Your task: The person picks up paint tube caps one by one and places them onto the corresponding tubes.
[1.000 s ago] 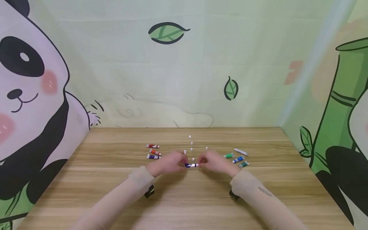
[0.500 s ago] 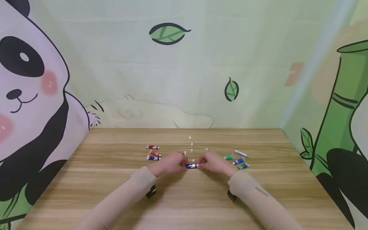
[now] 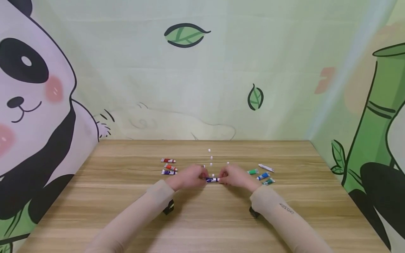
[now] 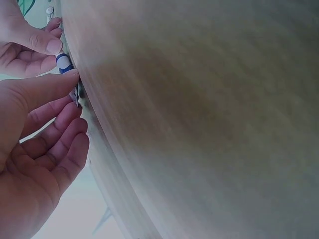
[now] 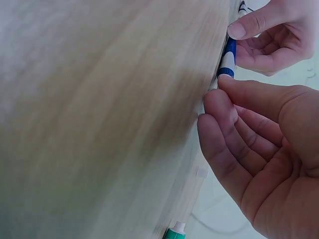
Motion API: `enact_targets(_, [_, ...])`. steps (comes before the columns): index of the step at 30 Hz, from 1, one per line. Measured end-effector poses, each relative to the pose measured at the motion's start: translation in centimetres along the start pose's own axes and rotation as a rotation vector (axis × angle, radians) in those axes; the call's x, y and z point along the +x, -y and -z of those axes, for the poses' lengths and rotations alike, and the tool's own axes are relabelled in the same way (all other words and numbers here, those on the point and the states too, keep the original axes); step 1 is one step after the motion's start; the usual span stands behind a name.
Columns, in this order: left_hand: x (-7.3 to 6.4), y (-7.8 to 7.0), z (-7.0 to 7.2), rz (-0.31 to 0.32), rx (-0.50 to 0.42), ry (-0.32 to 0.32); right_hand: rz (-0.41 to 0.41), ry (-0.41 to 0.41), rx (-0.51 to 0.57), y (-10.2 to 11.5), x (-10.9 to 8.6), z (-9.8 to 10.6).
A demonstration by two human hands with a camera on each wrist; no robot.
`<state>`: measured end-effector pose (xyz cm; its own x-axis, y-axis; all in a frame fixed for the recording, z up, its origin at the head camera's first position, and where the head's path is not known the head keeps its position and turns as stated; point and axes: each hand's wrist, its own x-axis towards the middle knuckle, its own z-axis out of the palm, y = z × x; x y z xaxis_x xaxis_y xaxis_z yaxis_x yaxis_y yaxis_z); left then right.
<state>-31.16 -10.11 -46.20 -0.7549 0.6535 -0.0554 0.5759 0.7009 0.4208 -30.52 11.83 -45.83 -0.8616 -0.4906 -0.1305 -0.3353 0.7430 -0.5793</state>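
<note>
Both hands hold one small dark blue and white paint tube (image 3: 213, 180) low over the wooden table, lying crosswise between them. With thumb and fingers, my left hand (image 3: 191, 176) pinches its left, flat end. My right hand (image 3: 235, 176) pinches the other end, where the fingertips hide the tip. In the right wrist view the blue and white body of the tube (image 5: 228, 59) shows between the two thumbs. The left wrist view shows only a short stretch of the tube (image 4: 64, 63). Just behind it stands a small white cap (image 3: 213, 175).
On the left lie a red tube (image 3: 168, 160), an orange tube (image 3: 171, 167) and a dark blue tube (image 3: 169, 172). Right of the hands are a white tube (image 3: 266, 168), green tube (image 3: 252, 172), blue tube (image 3: 263, 176) and dark green tube (image 3: 268, 181). Several white caps (image 3: 211, 157) stand behind.
The tube and both hands have shifted slightly right and up in the head view. Both hands keep their pinch on the tube. The other tubes and caps stay in place.
</note>
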Motion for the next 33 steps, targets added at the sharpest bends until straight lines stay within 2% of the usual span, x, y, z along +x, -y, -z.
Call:
enact_targets(7, [0.0,-0.2,0.0,0.003,-0.001,0.004,-0.011,0.012,0.002,0.1,-0.2,0.2])
enact_targets(14, [-0.7,0.5,0.8,-0.046,-0.045,-0.011,0.016,0.011,0.033,-0.1,-0.5,0.4])
enact_targets(18, [-1.8,1.2,2.1,-0.020,-0.074,-0.036,0.018,0.005,0.035,-0.5,-0.7,0.6])
enact_targets(24, [-4.1,2.8,4.1,0.042,0.021,-0.114,0.031,-0.030,0.009,-1.3,-0.8,0.9])
enact_targets(30, [-6.3,4.4,5.6,0.056,0.020,-0.141,0.044,-0.032,0.040,-1.7,-1.5,1.5])
enact_targets(33, [-6.9,5.2,6.0,0.062,0.026,-0.162,0.066,-0.044,0.031,-1.7,-1.9,1.9])
